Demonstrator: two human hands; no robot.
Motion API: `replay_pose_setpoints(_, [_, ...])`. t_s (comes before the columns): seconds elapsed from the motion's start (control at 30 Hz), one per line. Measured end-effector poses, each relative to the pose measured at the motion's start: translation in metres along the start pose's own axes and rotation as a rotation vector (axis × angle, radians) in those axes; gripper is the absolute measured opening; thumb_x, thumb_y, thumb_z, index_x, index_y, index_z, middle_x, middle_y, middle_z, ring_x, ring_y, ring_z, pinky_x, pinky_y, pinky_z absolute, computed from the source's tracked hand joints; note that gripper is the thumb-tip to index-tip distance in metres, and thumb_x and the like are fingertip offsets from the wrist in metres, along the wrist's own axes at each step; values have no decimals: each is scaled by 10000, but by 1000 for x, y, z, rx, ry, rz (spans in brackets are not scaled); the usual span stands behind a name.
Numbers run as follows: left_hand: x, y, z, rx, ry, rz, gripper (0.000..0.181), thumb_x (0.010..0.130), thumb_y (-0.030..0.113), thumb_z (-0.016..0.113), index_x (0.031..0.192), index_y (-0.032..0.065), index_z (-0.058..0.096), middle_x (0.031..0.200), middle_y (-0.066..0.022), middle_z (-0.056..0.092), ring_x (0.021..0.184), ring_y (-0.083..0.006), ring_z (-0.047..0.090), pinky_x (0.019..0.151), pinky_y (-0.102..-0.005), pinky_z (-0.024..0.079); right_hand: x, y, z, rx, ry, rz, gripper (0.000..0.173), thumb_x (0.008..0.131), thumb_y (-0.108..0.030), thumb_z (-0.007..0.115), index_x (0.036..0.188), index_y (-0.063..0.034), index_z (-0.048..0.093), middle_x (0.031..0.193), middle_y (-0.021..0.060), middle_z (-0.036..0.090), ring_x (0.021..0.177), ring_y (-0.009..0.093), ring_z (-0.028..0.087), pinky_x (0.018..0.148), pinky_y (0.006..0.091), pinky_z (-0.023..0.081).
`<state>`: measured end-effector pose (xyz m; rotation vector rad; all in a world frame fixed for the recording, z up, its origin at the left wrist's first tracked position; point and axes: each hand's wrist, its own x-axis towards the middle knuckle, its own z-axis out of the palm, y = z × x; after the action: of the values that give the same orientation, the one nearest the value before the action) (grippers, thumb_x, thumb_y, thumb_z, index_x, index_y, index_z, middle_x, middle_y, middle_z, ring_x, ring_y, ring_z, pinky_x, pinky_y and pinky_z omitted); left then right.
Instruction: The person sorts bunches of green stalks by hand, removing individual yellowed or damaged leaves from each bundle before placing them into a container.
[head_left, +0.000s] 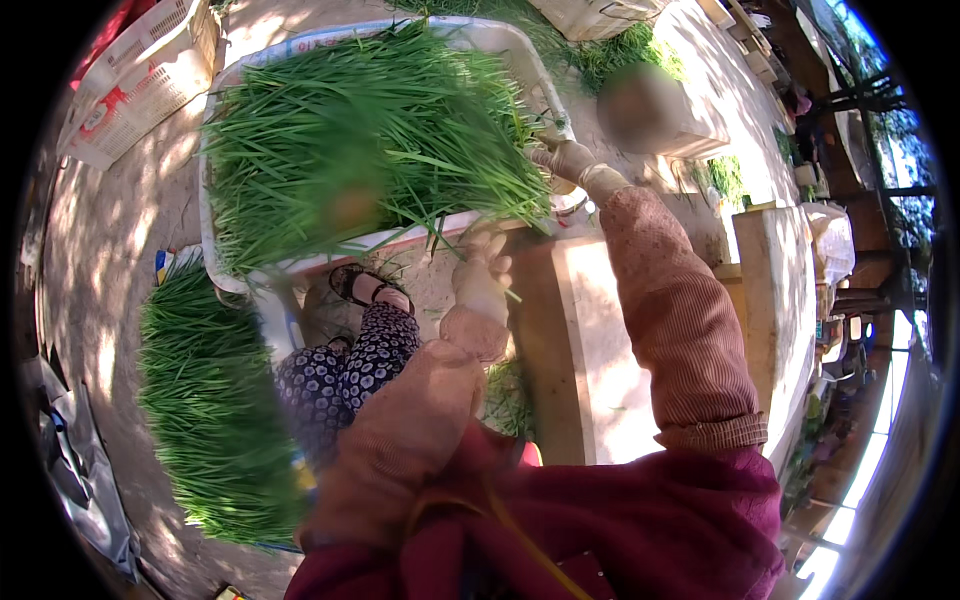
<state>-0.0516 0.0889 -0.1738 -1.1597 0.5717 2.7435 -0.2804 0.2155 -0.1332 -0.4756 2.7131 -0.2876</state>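
Observation:
A large white plastic tub (566, 124) holds a thick heap of long, flat green leaves that look like garlic chives (450, 112). My right hand (566, 160), in a pale glove, is at the tub's right end, its fingers by the pale ends of the chives. Whether it grips any is not clear. My left hand (480, 262), also gloved, is just below the tub's near rim, under overhanging leaves. Its fingers look apart, with no bundle in them. A thin green scrap (512, 296) shows beside it.
A second chive stack (217, 405) lies at the left. A pale block-like surface (600, 345) stands beneath my right arm. Patterned trouser legs (382, 345) and a dark sandal (349, 283) are below the tub. A perforated plastic crate (142, 90) stands upper left; more leaves (615, 52) lie upper right.

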Motion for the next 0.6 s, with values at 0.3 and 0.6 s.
replay_pose_setpoints(0.3, [14,-3,22,-54,-27,73,551,905,442,576,1330,133,411,1274,-66,505,1166,-264,491,1010,-440,353,-20,-11,28,125,-95,-44,600,808,-559,637,1065,-17,637,929,191,664,866,297,623,795,393,464])
replay_pose_setpoints(0.6, [11,35,15,-469,-558,-262,489,779,426,730,1091,66,619,995,-78,663,886,-230,613,817,-353,504,-132,-148,56,-690,283,-258,157,761,-169,563,738,-49,663,690,128,630,670,290,628,619,431,454])
